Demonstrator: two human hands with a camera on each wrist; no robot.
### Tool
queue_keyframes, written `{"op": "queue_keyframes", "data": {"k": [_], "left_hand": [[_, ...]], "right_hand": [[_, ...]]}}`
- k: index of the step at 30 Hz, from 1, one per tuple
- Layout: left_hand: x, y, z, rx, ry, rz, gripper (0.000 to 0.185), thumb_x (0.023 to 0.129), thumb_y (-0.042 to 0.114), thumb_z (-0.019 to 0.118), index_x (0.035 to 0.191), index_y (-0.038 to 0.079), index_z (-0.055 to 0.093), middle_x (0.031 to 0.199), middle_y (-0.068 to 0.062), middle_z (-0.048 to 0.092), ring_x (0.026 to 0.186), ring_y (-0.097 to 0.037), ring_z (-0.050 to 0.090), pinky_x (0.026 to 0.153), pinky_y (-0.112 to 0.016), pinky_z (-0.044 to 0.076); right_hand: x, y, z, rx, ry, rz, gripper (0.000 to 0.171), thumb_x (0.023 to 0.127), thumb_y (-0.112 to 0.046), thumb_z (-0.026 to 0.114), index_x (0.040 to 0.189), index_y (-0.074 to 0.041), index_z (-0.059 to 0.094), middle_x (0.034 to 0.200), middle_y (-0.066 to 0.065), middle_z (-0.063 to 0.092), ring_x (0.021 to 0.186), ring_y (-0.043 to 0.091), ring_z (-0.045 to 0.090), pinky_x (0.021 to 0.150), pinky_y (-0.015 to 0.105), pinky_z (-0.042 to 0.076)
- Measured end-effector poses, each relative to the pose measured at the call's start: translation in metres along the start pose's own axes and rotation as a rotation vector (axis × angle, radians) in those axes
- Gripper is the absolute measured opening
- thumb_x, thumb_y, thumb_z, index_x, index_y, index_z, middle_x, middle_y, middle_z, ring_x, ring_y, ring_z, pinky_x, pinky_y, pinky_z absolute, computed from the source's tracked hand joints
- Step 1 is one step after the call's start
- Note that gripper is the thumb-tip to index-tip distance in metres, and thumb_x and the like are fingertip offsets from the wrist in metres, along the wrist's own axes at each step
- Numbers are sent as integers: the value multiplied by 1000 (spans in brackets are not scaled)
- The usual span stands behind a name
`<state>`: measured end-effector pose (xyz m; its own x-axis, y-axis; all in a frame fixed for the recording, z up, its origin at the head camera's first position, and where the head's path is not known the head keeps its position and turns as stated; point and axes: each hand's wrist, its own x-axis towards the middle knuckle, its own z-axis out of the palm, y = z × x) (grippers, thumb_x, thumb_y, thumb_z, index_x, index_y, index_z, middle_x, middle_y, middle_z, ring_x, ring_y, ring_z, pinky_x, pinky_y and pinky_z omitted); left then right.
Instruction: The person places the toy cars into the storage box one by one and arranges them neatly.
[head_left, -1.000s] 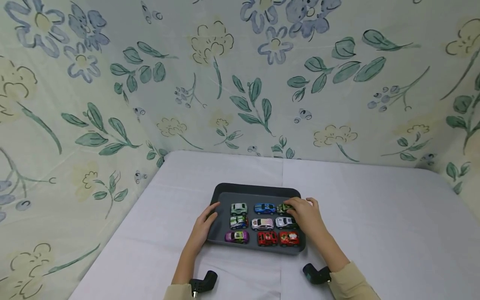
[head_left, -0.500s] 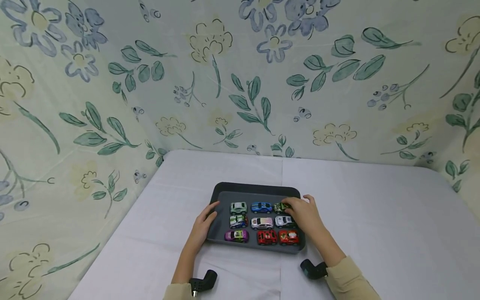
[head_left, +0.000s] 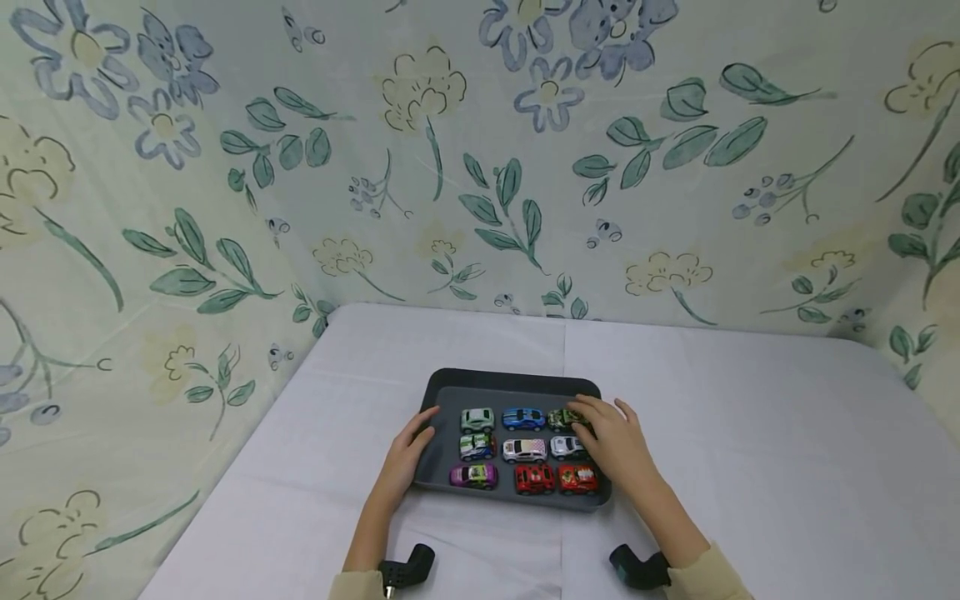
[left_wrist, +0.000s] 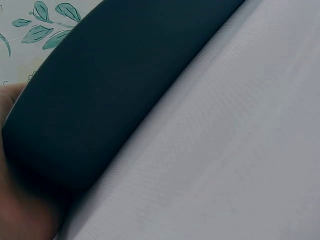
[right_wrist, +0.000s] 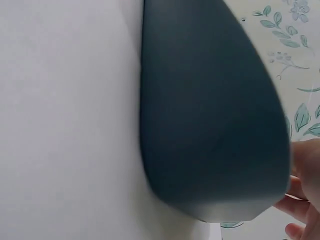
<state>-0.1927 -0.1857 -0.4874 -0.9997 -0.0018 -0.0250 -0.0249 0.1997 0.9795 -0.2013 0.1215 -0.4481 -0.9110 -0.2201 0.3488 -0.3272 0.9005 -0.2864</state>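
I'm watching nine toy cars (head_left: 524,449) sitting lined up in the tray (head_left: 510,379); left hand (head_left: 408,454) is resting open at its 9 o'clock rim, right hand (head_left: 615,442) lying flat-fingered over the cars at 3 o'clock, nothing left outside.

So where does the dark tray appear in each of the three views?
Head: the tray lies at lower centre on the white cloth, holding toy cars.
Left wrist: its dark outer wall fills the upper left.
Right wrist: its wall fills the centre right.
Shared landmark: the white cloth.
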Motion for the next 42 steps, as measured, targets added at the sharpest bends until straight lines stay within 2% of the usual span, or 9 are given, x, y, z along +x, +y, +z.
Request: {"op": "queue_keyframes", "data": {"k": [8, 13, 17, 22, 27, 33, 37, 40, 42], "left_hand": [[0, 0, 0, -4, -2, 3, 37, 95, 24, 45, 132, 20, 48, 147, -7, 32, 140, -28, 19, 113, -51, 13], [1, 0, -1, -5, -13, 1, 38, 95, 25, 44, 133, 19, 47, 148, -8, 30, 140, -29, 18, 113, -51, 12], [-4, 11, -1, -10, -24, -10, 39, 96, 20, 44, 134, 13, 45, 148, -11, 29, 140, -31, 17, 113, -52, 11], [-13, 30, 1, 3, -34, -15, 40, 96, 18, 43, 135, 8, 43, 148, -15, 28, 139, -33, 17, 113, -52, 12], [-16, 35, 1, 11, -29, -18, 40, 96, 19, 42, 135, 8, 43, 148, -15, 28, 139, -33, 17, 113, -51, 12], [-15, 33, 2, 2, -28, -19, 40, 96, 19, 43, 135, 9, 44, 148, -14, 28, 140, -32, 17, 113, -52, 12], [-14, 32, 2, 4, -25, -18, 40, 96, 19, 43, 134, 9, 44, 147, -14, 30, 139, -32, 18, 113, -51, 12], [-13, 30, 2, 5, -21, -20, 39, 96, 17, 43, 134, 8, 45, 147, -14, 30, 139, -33, 18, 113, -52, 13], [-10, 24, 1, -8, -18, -22, 39, 96, 18, 44, 134, 11, 46, 147, -13, 30, 139, -32, 18, 113, -52, 12]], "right_hand": [[-19, -2, -20, 110, 107, 43, 33, 84, -14, 62, 116, -9, 61, 124, 11, 58, 115, 30, 53, 104, 54, 26], [-33, 8, -37, 135, 231, -4, 35, 81, -9, 64, 116, -6, 60, 121, 13, 59, 111, 31, 53, 101, 54, 26], [-44, 23, -53, 99, 327, -43, 39, 80, -11, 65, 118, -6, 59, 120, 14, 60, 108, 32, 53, 100, 54, 28], [-62, 43, -72, 42, 358, -43, 43, 86, -23, 60, 126, -10, 53, 125, 16, 56, 111, 33, 50, 105, 53, 24], [-77, 67, -80, -31, 302, 16, 54, 88, -33, 56, 138, -17, 40, 136, 16, 46, 124, 34, 41, 109, 59, 14], [-90, 83, -82, -108, 125, 197, 70, 89, -50, 47, 146, -23, 17, 149, 17, 21, 137, 39, 16, 102, 70, -6], [-94, 86, -82, -111, 20, 284, 77, 87, -55, 45, 147, -26, 6, 153, 16, 4, 139, 41, -1, 94, 73, -17], [-96, 89, -80, -116, -24, 321, 81, 86, -58, 44, 147, -27, 2, 153, 13, -4, 138, 43, -7, 91, 74, -20], [-97, 90, -77, -125, -40, 338, 82, 85, -60, 44, 147, -27, 0, 153, 13, -7, 137, 44, -9, 89, 74, -22]]}}
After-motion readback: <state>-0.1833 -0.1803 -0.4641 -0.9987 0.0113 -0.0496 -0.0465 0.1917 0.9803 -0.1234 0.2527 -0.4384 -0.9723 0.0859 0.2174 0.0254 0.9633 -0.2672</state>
